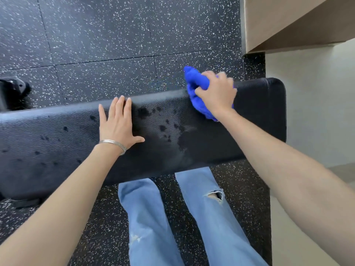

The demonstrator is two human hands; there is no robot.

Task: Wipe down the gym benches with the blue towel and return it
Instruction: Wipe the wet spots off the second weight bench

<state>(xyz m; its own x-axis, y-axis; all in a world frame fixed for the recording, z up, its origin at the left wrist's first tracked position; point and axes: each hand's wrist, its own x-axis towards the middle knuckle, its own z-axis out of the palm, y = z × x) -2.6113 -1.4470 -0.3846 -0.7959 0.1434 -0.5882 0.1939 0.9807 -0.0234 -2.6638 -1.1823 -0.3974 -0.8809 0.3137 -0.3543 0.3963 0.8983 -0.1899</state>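
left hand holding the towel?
No, the left hand lies flat on the bench; the right hand grips the blue towel.

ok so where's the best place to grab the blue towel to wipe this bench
Probably the blue towel by its bunched middle, from above, as the right hand grips it: it lies wadded on the bench, so a top grip presses it down for sweeping toward the wet spots.

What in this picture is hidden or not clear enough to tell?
Head view: the bench is cut off by the left edge, so its left end is unseen.
Head view: the right hand covers much of the blue towel.
Head view: the left hand hides the bench surface under it.
Head view: the black object at the left edge is blurred and cut off.
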